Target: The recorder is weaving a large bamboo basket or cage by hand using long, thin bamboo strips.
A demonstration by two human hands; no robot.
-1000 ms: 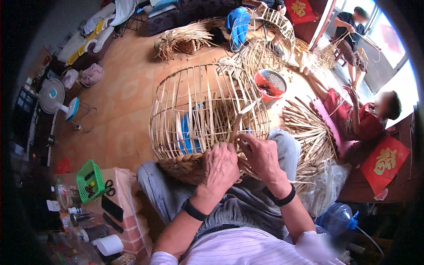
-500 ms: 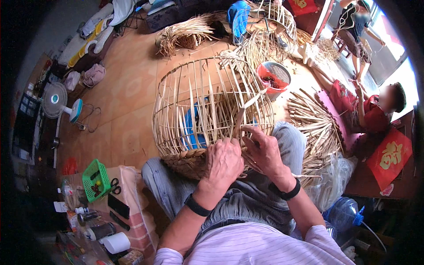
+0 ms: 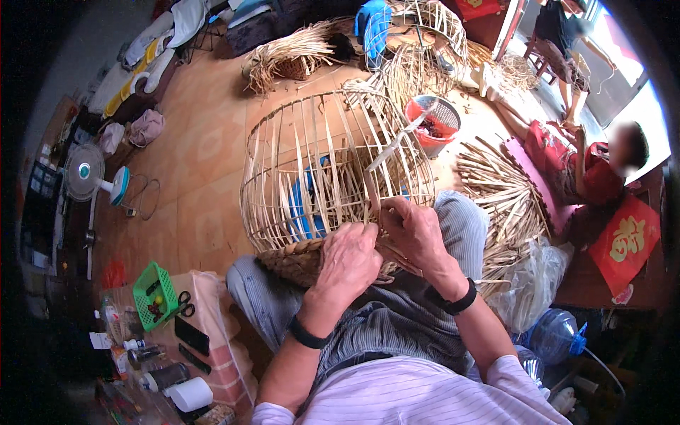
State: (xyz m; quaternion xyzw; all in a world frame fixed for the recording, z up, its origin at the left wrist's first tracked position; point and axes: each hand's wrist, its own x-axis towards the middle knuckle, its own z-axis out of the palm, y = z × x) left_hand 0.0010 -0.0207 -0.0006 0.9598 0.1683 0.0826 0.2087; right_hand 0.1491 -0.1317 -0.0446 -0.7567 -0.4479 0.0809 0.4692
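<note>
An open-ribbed basket point(image 3: 289, 263) of pale plant strips rests against my knees, its woven, braided band nearest me. My left hand point(image 3: 350, 256) is closed over this band, fingers curled on its edge. Beside it, my right hand point(image 3: 416, 232) pinches a long flat plant strip point(image 3: 389, 150) between thumb and fingers. That strip rises from the band and bends away to the upper right, over the ribs. Where it enters the weave is hidden behind my fingers. Blue material point(image 3: 302, 205) shows through the ribs.
Loose dry strips point(image 3: 499, 188) lie fanned at right, near a person point(image 3: 595, 170) in red. A bin point(image 3: 440, 122) with a red liner stands beyond the basket. At left, a cloth-covered table point(image 3: 219, 322) holds a green basket point(image 3: 154, 297), scissors point(image 3: 185, 304) and a phone point(image 3: 192, 336).
My right fingers have closed in on the strip beside my left hand. The strip's bent upper part has shifted, and the whole view has moved slightly.
</note>
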